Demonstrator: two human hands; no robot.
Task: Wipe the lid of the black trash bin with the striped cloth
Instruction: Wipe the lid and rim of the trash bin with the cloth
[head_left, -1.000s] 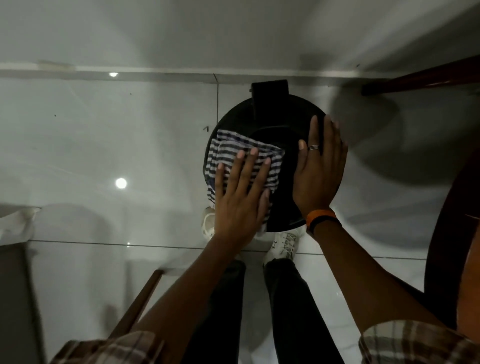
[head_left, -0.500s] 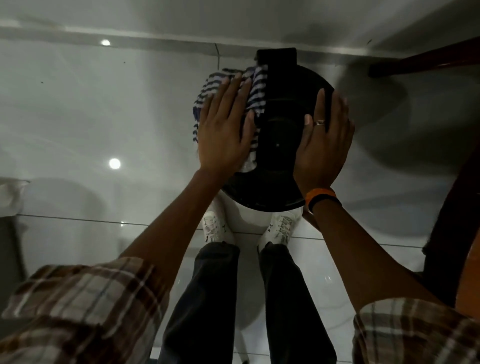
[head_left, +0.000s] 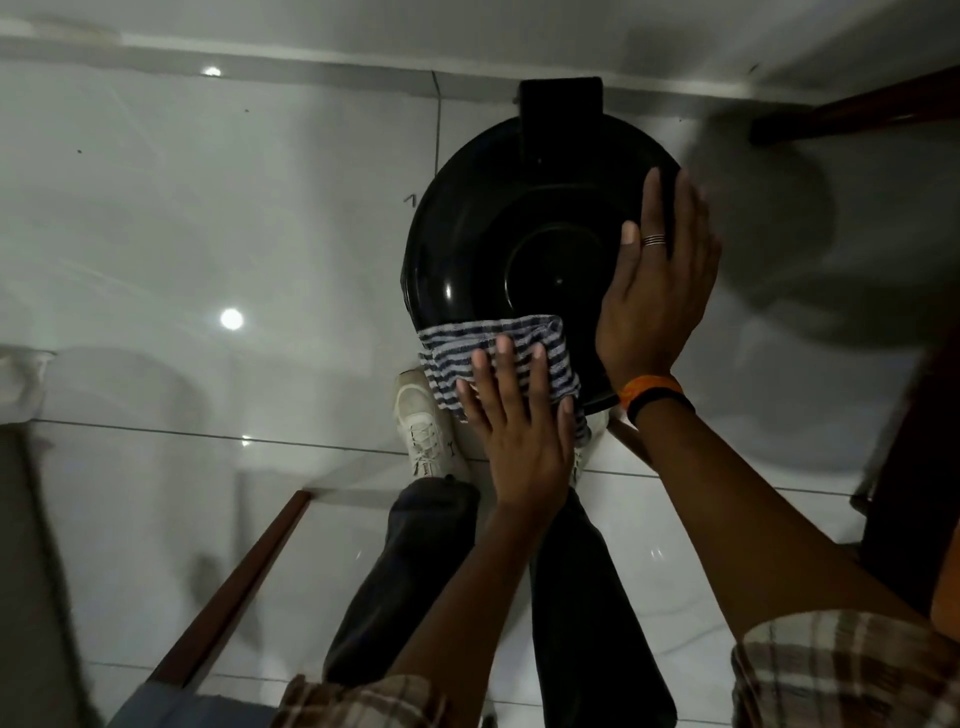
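The round black lid (head_left: 488, 244) of the trash bin fills the upper middle of the head view, with its hinge block (head_left: 561, 111) at the far edge. The blue-and-white striped cloth (head_left: 452, 353) lies bunched over the lid's near edge. My left hand (head_left: 519, 431) presses flat on the cloth, fingers spread. My right hand (head_left: 654, 291) rests flat on the lid's right side, palm down, holding nothing; it wears a ring and an orange-and-black wristband.
Glossy white floor tiles (head_left: 208, 234) surround the bin, with the wall base (head_left: 311, 47) just behind it. My legs and a white shoe (head_left: 423, 421) stand right at the bin's near side. Dark wooden furniture (head_left: 857, 109) reaches in at upper right, and a wooden bar (head_left: 234, 587) at lower left.
My left hand has pulled the cloth from the lid's far left, near the hinge, back to the near edge. My right hand stays on the lid's right side.
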